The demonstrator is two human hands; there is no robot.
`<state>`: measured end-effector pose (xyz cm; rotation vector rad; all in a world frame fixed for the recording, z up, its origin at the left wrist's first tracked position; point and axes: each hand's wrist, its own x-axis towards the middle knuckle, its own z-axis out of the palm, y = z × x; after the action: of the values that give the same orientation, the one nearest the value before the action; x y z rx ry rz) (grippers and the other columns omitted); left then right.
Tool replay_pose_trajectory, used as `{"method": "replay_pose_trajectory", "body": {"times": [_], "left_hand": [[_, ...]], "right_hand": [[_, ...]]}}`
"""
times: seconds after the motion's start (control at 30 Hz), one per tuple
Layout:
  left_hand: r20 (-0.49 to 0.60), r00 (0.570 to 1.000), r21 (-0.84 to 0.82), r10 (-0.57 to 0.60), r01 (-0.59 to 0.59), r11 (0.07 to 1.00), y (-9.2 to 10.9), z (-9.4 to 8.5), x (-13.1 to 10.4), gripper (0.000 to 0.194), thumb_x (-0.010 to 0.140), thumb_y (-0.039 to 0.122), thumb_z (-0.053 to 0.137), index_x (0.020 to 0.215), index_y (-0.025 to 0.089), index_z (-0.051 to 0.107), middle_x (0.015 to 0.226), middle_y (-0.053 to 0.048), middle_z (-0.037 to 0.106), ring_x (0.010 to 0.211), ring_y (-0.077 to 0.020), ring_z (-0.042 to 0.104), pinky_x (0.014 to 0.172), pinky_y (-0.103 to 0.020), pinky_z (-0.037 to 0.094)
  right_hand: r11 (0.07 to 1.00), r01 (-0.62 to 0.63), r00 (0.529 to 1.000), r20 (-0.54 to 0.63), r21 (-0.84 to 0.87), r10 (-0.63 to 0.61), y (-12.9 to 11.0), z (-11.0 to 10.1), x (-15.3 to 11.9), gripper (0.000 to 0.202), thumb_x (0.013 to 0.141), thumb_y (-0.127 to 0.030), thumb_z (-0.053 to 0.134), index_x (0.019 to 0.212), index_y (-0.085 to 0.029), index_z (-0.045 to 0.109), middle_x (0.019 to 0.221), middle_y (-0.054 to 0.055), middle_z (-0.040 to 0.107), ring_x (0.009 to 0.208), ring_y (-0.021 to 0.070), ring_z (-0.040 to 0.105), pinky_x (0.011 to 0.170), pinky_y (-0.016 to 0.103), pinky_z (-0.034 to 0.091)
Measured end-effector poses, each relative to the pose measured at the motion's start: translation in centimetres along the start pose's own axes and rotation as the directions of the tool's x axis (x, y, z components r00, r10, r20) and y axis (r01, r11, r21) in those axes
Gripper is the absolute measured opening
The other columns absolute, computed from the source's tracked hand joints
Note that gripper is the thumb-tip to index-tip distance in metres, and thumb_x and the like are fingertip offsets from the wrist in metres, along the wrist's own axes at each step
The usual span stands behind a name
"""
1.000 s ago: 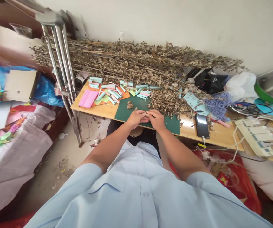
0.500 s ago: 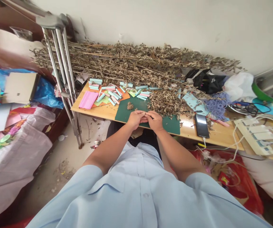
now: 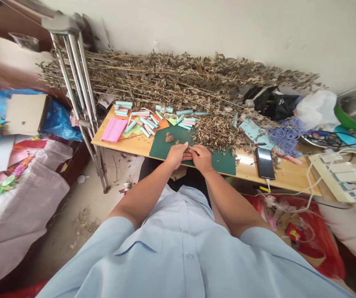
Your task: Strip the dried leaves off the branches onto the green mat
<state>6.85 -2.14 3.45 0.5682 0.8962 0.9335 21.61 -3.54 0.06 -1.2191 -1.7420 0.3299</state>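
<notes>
My left hand (image 3: 176, 156) and my right hand (image 3: 201, 157) meet over the front edge of a dark green mat (image 3: 223, 162). Their fingers are closed around a small brownish piece, probably dried leaf, too small to make out well. A brown clump (image 3: 169, 137) lies on the mat just beyond my left hand. Behind my right hand a heap of dried leaves (image 3: 218, 133) covers the back of the mat. Small blue and pink paper rolls (image 3: 148, 123) are spread over coloured sheets to the left.
Long dried stalks (image 3: 153, 78) line the wall. A phone (image 3: 264, 163) on a white cable, blue-purple string (image 3: 286, 133) and a power strip (image 3: 335, 176) are on the right. Metal crutches (image 3: 80, 82) lean at the table's left end, beside a pink sheet stack (image 3: 114, 130).
My left thumb has lifted a little, and brownish material now shows between my fingers. The view has shifted slightly. Both hands stay together at the mat's front edge.
</notes>
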Motion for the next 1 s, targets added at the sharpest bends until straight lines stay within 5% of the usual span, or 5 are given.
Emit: {"method": "replay_pose_trajectory", "body": {"times": [0.17, 0.4, 0.63, 0.8, 1.0], "left_hand": [[0.014, 0.999, 0.077, 0.029, -0.03, 0.997, -0.51, -0.28, 0.17, 0.022, 0.086, 0.03, 0.074, 0.088, 0.009, 0.066, 0.073, -0.007, 0.07, 0.062, -0.0138, 0.069, 0.072, -0.033, 0.061], [-0.01, 1.0, 0.055, 0.01, -0.01, 0.998, -0.25, -0.01, 0.08, 0.02, 0.086, 0.029, 0.074, 0.087, 0.011, 0.064, 0.072, -0.006, 0.07, 0.063, -0.0149, 0.07, 0.074, -0.035, 0.062], [-0.016, 1.0, 0.0, 0.003, -0.003, 1.0, 0.31, -0.09, -0.06, 0.009, 0.087, 0.019, 0.067, 0.091, 0.012, 0.064, 0.07, -0.003, 0.067, 0.059, -0.0122, 0.067, 0.068, -0.03, 0.06], [-0.055, 0.999, 0.095, -0.002, 0.007, 0.995, -0.31, 0.15, 0.39, 0.011, 0.088, 0.022, 0.066, 0.092, 0.012, 0.066, 0.068, -0.004, 0.067, 0.057, -0.0135, 0.066, 0.066, -0.031, 0.059], [0.049, 0.999, 0.08, 0.014, -0.018, 0.997, -0.44, -0.19, 0.08, 0.014, 0.093, 0.024, 0.062, 0.094, 0.011, 0.065, 0.077, -0.006, 0.07, 0.067, -0.0141, 0.07, 0.076, -0.033, 0.06]], "right_hand": [[0.999, 0.041, 0.999, -0.006, -0.007, -0.041, -0.23, -0.14, -0.06, 0.018, 0.095, -0.032, 0.06, 0.093, -0.025, 0.076, 0.095, 0.007, 0.074, 0.092, 0.0218, 0.068, 0.087, 0.041, 0.058], [0.997, -0.076, 0.996, -0.05, 0.028, 0.077, -0.87, -0.44, -0.13, 0.016, 0.092, -0.038, 0.066, 0.09, -0.024, 0.074, 0.092, 0.006, 0.075, 0.087, 0.022, 0.07, 0.086, 0.041, 0.058], [0.997, 0.059, 0.998, 0.007, 0.05, -0.06, -0.85, -0.44, -0.17, 0.016, 0.088, -0.033, 0.069, 0.101, -0.024, 0.074, 0.106, 0.009, 0.074, 0.102, 0.0245, 0.068, 0.094, 0.046, 0.057], [0.998, 0.064, 0.998, -0.011, -0.007, -0.064, -0.7, -0.27, -0.24, 0.014, 0.092, -0.033, 0.064, 0.095, -0.024, 0.075, 0.099, 0.009, 0.075, 0.096, 0.0238, 0.069, 0.09, 0.045, 0.057], [0.998, 0.036, 0.999, -0.026, -0.054, -0.037, -0.46, -0.09, -0.05, 0.019, 0.095, -0.032, 0.058, 0.092, -0.024, 0.075, 0.095, 0.008, 0.075, 0.092, 0.0229, 0.07, 0.089, 0.042, 0.058]]}}
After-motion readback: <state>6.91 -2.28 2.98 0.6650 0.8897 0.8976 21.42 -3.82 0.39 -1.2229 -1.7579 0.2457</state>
